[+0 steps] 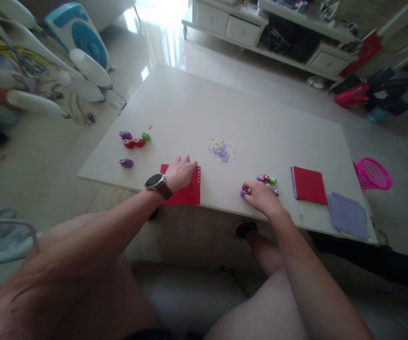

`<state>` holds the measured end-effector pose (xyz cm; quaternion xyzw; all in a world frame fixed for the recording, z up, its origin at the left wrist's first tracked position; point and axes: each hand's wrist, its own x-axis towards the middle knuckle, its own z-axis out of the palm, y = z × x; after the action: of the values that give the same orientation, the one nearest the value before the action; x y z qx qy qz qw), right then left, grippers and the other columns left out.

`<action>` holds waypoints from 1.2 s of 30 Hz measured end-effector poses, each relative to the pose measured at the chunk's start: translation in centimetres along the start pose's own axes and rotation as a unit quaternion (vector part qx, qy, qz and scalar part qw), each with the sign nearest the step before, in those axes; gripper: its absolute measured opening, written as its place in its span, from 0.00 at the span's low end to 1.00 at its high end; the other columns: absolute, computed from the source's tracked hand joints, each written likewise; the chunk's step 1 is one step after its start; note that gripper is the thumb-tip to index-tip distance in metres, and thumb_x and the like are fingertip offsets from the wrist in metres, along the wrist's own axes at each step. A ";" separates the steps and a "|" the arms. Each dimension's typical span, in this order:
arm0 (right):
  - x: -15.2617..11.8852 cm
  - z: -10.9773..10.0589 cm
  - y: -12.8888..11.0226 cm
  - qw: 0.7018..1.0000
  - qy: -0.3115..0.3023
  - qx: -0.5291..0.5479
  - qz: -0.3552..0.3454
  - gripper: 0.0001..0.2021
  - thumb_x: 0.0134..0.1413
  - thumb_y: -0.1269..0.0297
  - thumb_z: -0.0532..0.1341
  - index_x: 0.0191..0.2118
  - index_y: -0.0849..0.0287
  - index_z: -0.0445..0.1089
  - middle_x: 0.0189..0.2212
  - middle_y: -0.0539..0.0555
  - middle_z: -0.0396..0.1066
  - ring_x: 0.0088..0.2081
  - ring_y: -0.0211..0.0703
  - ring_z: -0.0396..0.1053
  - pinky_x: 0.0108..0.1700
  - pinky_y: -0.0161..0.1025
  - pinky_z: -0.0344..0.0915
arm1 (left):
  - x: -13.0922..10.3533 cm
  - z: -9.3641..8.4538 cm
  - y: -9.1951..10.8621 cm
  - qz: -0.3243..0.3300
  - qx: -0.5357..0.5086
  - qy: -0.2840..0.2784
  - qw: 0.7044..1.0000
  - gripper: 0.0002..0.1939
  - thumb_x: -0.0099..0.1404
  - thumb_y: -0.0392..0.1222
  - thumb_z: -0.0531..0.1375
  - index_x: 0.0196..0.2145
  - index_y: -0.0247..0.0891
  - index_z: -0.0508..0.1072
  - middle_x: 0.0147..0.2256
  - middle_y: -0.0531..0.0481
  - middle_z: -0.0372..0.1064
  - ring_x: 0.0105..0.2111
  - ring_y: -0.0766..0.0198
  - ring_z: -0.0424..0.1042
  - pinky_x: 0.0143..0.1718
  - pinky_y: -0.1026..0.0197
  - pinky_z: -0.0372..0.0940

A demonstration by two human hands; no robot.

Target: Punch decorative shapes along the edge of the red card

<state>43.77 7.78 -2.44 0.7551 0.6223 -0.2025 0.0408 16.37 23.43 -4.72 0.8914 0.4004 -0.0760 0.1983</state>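
My left hand (181, 174) lies over a red sheet of paper (186, 196) at the near table edge, fingers stretched out and pressing it down. A row of small holes runs along the sheet's right edge. To the right, my right hand (260, 194) has its fingers closed around a small purple craft punch (245, 192). Just beyond that hand stand more small punches (266, 178) in purple, red and green. Punched paper bits (221, 150), lilac and yellow, lie scattered mid-table.
More punches (139, 142) stand on the left of the white table (189, 104), with a purple punch (126, 163) apart from them. A red square pad (309, 185) and lilac sheets (348, 216) lie at the right, near a pink basket (372, 174).
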 end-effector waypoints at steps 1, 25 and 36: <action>-0.1 0.3 -0.5 1.000 0.001 0.010 -0.020 0.10 0.61 0.75 0.62 0.42 0.57 0.78 0.44 0.58 0.80 0.46 0.47 0.76 0.48 0.38 0.65 | -0.1 -0.2 0.3 -0.004 0.011 -0.010 1.000 0.25 0.65 0.36 0.63 0.60 0.36 0.72 0.58 0.34 0.68 0.56 0.44 0.67 0.59 0.46 0.62; 0.5 2.1 -5.6 0.989 0.012 0.084 -0.124 0.08 0.64 0.73 0.60 0.43 0.55 0.74 0.44 0.56 0.76 0.44 0.46 0.74 0.48 0.38 0.65 | -1.0 0.0 5.0 0.011 0.023 -0.053 0.998 0.28 0.59 0.44 0.74 0.54 0.35 0.72 0.61 0.30 0.65 0.61 0.39 0.64 0.58 0.42 0.64; 0.4 1.8 -5.8 0.988 0.015 0.089 -0.126 0.08 0.63 0.74 0.60 0.43 0.55 0.74 0.44 0.56 0.76 0.45 0.48 0.74 0.48 0.39 0.65 | -0.7 0.5 5.1 0.019 0.019 -0.045 0.999 0.29 0.61 0.41 0.72 0.56 0.35 0.70 0.57 0.34 0.71 0.54 0.45 0.73 0.58 0.44 0.64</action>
<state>37.81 8.81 -3.16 0.6744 0.6923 -0.2494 -0.0613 19.73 19.67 -3.46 0.8980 0.3729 -0.1199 0.2004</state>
